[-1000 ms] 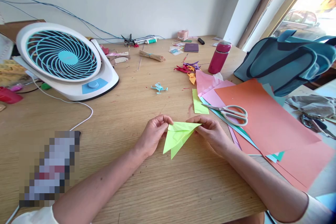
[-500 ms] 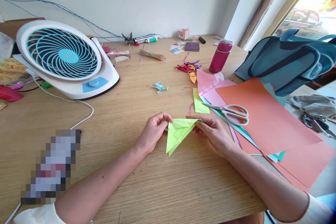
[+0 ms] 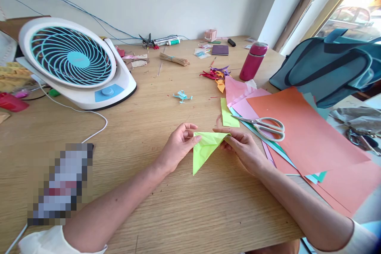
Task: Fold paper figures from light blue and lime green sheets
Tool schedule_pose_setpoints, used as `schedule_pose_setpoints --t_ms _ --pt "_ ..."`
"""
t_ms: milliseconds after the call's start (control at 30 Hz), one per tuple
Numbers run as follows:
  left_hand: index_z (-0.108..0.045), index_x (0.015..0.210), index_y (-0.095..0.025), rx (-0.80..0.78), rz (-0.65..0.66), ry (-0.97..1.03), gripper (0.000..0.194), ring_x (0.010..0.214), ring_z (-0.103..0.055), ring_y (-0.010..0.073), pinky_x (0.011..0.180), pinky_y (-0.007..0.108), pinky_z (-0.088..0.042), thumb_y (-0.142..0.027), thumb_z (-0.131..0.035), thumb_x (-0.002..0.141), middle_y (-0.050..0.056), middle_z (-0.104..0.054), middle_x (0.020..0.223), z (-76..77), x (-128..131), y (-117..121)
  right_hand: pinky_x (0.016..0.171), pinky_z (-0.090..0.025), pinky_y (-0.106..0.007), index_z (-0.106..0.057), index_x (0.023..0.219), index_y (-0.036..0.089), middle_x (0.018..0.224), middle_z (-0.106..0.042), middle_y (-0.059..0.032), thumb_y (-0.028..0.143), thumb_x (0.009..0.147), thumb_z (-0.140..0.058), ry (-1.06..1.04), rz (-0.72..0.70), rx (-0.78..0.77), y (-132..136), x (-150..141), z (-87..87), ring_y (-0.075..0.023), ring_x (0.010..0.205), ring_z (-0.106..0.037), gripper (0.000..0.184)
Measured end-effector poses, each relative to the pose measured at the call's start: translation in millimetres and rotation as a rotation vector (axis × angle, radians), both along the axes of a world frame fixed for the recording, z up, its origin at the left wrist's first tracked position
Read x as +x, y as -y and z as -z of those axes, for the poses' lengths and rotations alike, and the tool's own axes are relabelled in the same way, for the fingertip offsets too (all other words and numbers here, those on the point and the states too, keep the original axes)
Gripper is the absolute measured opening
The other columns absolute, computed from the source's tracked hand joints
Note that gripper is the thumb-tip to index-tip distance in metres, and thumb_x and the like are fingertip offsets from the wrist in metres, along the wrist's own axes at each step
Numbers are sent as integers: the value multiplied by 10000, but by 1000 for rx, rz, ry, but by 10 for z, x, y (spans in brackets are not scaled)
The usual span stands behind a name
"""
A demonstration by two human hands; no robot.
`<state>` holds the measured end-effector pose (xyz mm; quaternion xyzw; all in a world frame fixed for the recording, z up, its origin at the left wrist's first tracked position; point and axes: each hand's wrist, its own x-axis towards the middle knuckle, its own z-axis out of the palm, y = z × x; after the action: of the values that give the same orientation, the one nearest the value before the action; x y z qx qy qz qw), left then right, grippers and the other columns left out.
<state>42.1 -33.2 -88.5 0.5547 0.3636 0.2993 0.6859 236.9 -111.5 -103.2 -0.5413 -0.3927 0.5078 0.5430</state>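
A folded lime-green sheet of paper (image 3: 205, 147), triangular with one point hanging down, is held between both hands just above the table. My left hand (image 3: 180, 145) pinches its upper left corner, thumb on the front face and fingers behind. At the upper right corner, my right hand (image 3: 242, 147) grips the paper between thumb and fingers; part of those fingers is hidden. Beyond the hands lies a small light-blue folded paper figure (image 3: 182, 96). A flat lime-green paper strip (image 3: 229, 113) rests near my right hand, beside the scissors (image 3: 269, 127).
Coloured paper sheets (image 3: 297, 127) spread across the right side. A magenta bottle (image 3: 253, 63) and a blue-grey bag (image 3: 324, 67) stand behind them. At left are a white fan (image 3: 116, 95) and its cable. Small folded papers (image 3: 218, 74) and a bundle of sticks (image 3: 174, 59) lie farther back.
The left thumb has slid onto the front of the green paper. Its two lower points, apart earlier, now line up as one. The view has shifted slightly.
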Motion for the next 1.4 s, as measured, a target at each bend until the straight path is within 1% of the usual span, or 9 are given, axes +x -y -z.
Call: schedule_pose_setpoints --t_ms 133,400,533,600,767,933,1067,1233,1400 --pt "-517 1057 -179 -47 -9 8 419 715 -614 110 625 207 -480 -342 -764 761 6 -675 831 13 -1 0 647 -426 -257 -761 1070 214 759 -650 -7 415 820 -677 -16 13 5 1 -5 4 -120 689 -545 332" --pt "-586 1014 -174 0 -23 -15 359 681 -617 111 583 200 -503 -357 -761 760 -5 -664 767 -9 -7 -1 683 -455 -278 -703 1157 206 793 -640 -20 435 865 -643 -96 2 7 22 15 -3 -138 712 -567 375" --pt "-621 957 -159 23 -79 -9 364 661 -627 119 570 217 -533 -387 -789 728 0 -671 740 -13 4 -19 647 -454 -263 -682 974 188 815 -624 -36 518 888 -605 -194 -17 26 21 8 -10 -140 711 -577 350" --pt "-620 918 -153 12 -111 1 377 648 -639 125 558 228 -549 -398 -809 704 3 -681 736 -16 15 -23 632 -446 -252 -653 877 181 809 -625 -40 547 888 -599 -173 -90 18 25 3 -12 -139 707 -579 370" --pt "-592 869 -151 -27 -159 30 400 632 -670 138 512 221 -549 -419 -826 686 9 -706 738 -32 39 4 647 -438 -268 -671 804 169 751 -631 -30 580 822 -667 60 -385 4 67 -41 -94 -152 694 -551 411" --pt "-571 840 -147 -120 -164 64 430 655 -699 159 523 228 -561 -427 -841 656 22 -721 752 -59 50 35 548 -326 -258 -641 642 160 621 -541 -2 652 783 -653 227 -482 -39 84 -74 -168 -129 602 -445 512" --pt "-566 850 -153 -151 -139 60 418 657 -703 166 532 241 -566 -431 -825 676 24 -723 756 -61 50 42 512 -252 -258 -634 630 159 561 -470 19 660 794 -634 248 -482 -66 75 -62 -128 -101 540 -356 527" --pt "-622 945 -155 -103 -10 16 411 737 -692 171 488 200 -522 -459 -786 722 40 -707 835 -78 42 79 530 -315 -261 -635 609 170 580 -558 -4 645 783 -656 206 -406 -94 78 -64 -108 -111 545 -428 506" --pt "-673 811 -132 -105 138 -61 384 628 -593 119 459 190 -490 -477 -796 698 16 -623 700 -71 51 160 519 -334 -254 -616 573 167 554 -579 -10 629 797 -658 239 -338 -84 89 -67 -79 -104 517 -446 515"
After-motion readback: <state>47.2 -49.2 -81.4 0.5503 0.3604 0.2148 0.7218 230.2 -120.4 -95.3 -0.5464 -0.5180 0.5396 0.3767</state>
